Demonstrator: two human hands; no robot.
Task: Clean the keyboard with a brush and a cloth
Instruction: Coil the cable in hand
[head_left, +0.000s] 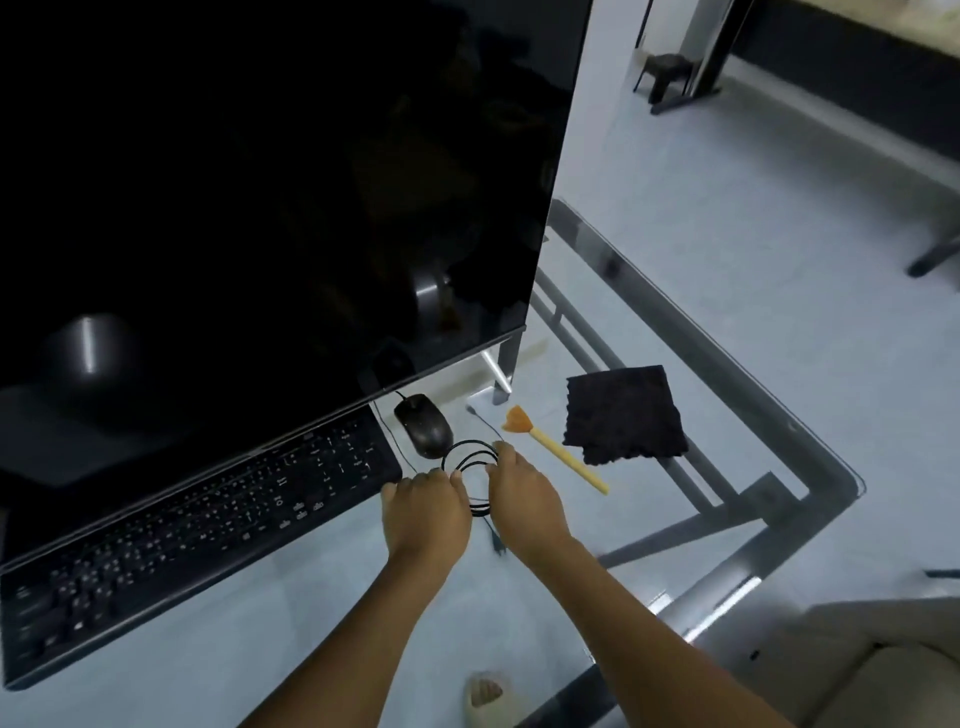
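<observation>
Both hands are meeting over a coil of black cable (470, 460) just off the right end of the keyboard (208, 519). The left hand (426, 512) is lying knuckles up with its fingers curled down over the near left side of the coil, gripping the loops. The right hand (522, 499) is holding the coil's right side, its fingers bent around the strands and one fingertip reaching to the far edge of the loops. A loose end of the cable with a plug is hanging down between the two wrists.

The keyboard, black with pale lettering, is lying on a glass table (779, 457), running from the near left edge toward the coil, with its far edge tucked under the bottom of a large dark monitor (260, 182). A black mouse (423, 423) is sitting just beyond the keyboard's right end, beside the far side of the coil, with its thin cord running back under the monitor.

The brush (556, 449), with a pale yellow handle and a small orange fan of bristles, is lying flat farther right of the keyboard, past the right hand, bristles pointing away from the person. The cloth (623, 415), dark and square with a knobbly texture, is lying flat just beyond the brush, farther still from the keyboard, near the table's right corner.

A foot in a pale slipper (485, 699) is showing through the glass, well below the keyboard's right end.
</observation>
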